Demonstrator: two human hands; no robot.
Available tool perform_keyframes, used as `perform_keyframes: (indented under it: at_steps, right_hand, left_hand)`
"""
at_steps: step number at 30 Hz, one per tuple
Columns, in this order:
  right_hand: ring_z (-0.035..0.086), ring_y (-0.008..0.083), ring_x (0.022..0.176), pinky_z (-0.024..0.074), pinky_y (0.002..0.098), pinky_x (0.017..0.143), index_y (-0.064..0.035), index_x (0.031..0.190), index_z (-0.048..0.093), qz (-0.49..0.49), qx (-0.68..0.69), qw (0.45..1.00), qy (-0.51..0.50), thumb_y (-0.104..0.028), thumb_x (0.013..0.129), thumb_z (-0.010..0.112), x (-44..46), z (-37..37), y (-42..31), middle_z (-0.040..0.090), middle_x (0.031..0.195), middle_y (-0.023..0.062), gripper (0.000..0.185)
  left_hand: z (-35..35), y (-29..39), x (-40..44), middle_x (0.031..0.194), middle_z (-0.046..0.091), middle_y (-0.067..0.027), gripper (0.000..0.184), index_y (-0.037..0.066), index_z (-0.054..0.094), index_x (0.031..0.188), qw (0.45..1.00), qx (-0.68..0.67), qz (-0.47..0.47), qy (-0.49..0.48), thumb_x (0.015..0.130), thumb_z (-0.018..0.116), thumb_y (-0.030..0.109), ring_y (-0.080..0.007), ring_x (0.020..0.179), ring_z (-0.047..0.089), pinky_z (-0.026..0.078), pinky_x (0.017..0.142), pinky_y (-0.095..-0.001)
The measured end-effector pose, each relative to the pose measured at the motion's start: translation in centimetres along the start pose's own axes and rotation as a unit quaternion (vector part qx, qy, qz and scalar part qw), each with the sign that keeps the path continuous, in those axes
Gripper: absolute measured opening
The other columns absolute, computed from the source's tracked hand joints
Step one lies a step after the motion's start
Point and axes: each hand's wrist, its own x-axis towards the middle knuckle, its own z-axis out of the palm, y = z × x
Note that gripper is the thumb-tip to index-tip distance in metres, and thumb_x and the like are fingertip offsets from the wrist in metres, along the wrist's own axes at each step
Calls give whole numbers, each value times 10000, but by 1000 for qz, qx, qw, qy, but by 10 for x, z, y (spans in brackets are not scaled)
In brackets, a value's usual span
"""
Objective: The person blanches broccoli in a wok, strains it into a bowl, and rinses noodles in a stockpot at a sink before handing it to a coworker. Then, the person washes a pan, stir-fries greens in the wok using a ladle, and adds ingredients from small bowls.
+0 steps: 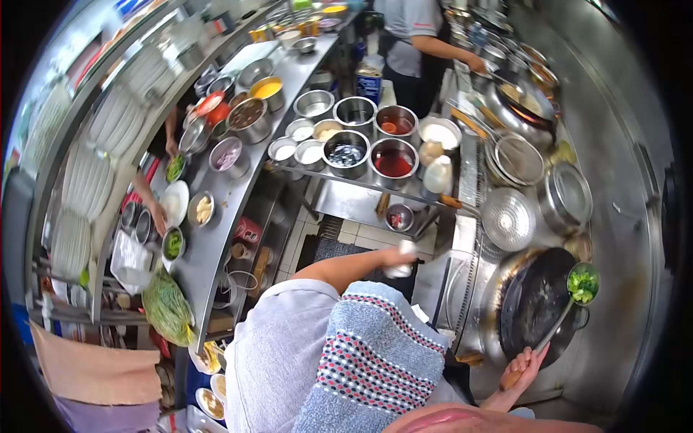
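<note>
My right hand (525,369) grips the wooden handle of a ladle (554,326), reaching up over the wok's right side. Chopped green vegetables (582,282) fill the ladle's bowl. Below it sits a dark wok (538,307), wet inside, resting in a wide metal ring on the stove. My left hand (397,257), smeared by motion, is closed around a white cloth-like bundle (406,258) in front of the prep shelf. A patterned blue-grey towel (382,346) lies over my shoulder.
Steel pots of red liquid (393,160) and a plastic bottle (437,175) crowd the shelf. A perforated strainer (507,219) and lidded pot (565,195) sit beyond the wok. A co-worker (415,36) works at another wok; others' hands (155,209) touch bowls across the left counter.
</note>
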Motion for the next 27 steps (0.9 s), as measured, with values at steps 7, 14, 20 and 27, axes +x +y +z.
perform_keyframes:
  at_steps: [7,14,20,27]
  right_hand:
    - [361,46,434,314,196,333,-272,1526,90,118,-71,947,-292,-79,989,419,-29,87,26,419,755,29,658]
    - [413,57,459,361,221,351,-220,1531,32,505,131,720,-457,-42,986,328,-41,265,150,400,815,60,645]
    - [412,61,456,364,218,376,-223,1500,207,622,71,563,-539,-91,990,379,-63,477,276,400,783,38,555]
    - [439,88,480,391,257,415,-246,1511,86,406,-170,572,-692,-45,930,476,-162,651,406,438,680,20,728]
  left_hand:
    - [-96,-305,-112,1156,622,-234,608,30,603,1177,915,85,-208,335,811,611,515,-361,1104,595,457,942,-414]
    - [-75,-268,-254,1204,601,-251,622,-6,587,1207,911,-80,-207,349,847,593,502,-352,1150,577,449,967,-410]
    - [-61,-270,-278,1006,673,-215,536,-33,618,1115,851,-247,-153,437,846,636,430,-301,928,667,513,808,-395]
    - [25,-212,-323,958,662,-86,374,20,592,1118,809,-382,-86,438,893,611,319,-178,826,635,506,726,-339]
